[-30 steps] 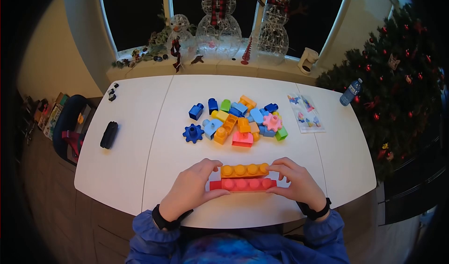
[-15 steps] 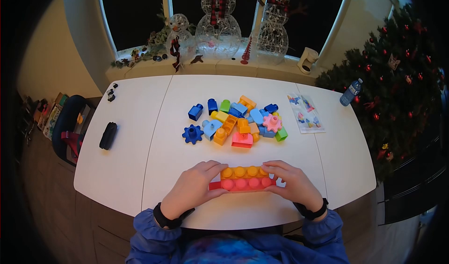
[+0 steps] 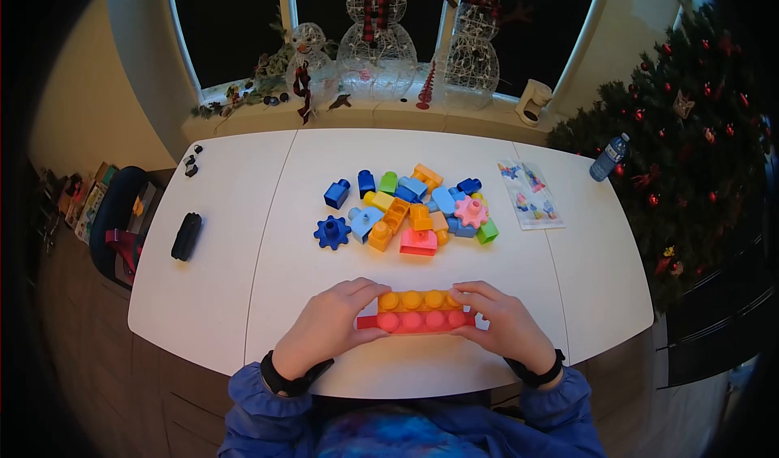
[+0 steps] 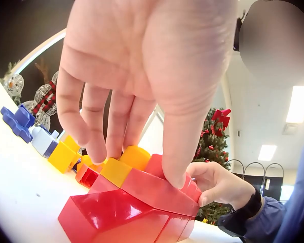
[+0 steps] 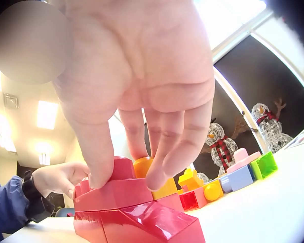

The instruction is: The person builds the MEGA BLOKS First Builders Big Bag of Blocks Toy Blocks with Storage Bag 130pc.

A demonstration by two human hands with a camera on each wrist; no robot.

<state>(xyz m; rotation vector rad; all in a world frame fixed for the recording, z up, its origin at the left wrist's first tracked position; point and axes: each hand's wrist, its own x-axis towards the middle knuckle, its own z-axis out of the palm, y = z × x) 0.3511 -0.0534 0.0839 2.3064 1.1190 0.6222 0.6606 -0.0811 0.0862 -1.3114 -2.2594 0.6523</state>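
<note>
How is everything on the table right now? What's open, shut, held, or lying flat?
Left hand: pinching the long bricks
Right hand: pinching them too
Yellow brick: studs up, against the pink one
Pink brick: studs up
Blue gear: lying flat
Picture sheet: flat
Bottle: capped
Black case: can't tell if shut

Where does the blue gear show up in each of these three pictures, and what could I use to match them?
Head view: the blue gear is left of centre, at the left end of the loose blocks.
Left wrist view: near the left edge, about mid-height.
Right wrist view: not visible.
Shared landmark: the wire snowmen.
</note>
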